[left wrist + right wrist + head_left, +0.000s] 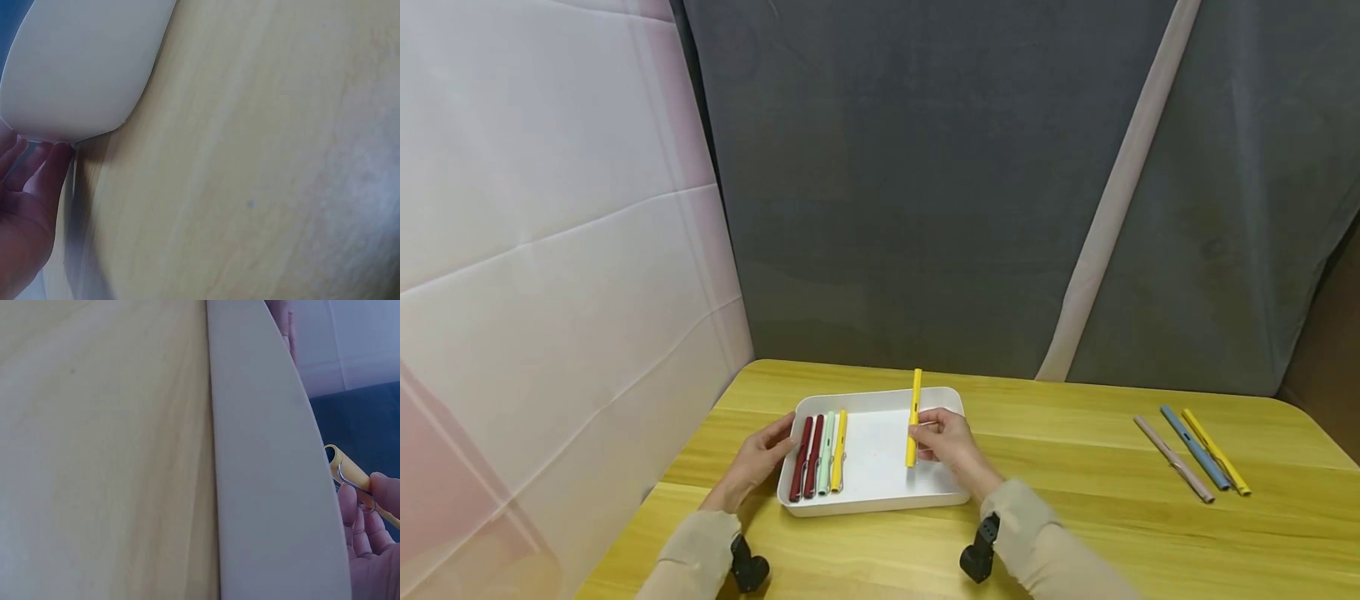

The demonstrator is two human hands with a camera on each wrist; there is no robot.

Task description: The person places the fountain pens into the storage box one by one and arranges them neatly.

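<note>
A person's right hand [951,437] pinches a yellow pen [915,408] above the right half of a white tray [880,503], its long axis running near to far, roughly parallel to the row at left: two dark red pens [800,467], a green pen [826,458] and another yellow pen [838,454]. The left hand [756,462], nearer that row, touches the tray's left end with extended fingers. Well apart at right, a pinkish pen [1174,460], a blue pen [1197,448] and a third yellow pen [1217,452] lie slanted on the table [1075,467].
</note>
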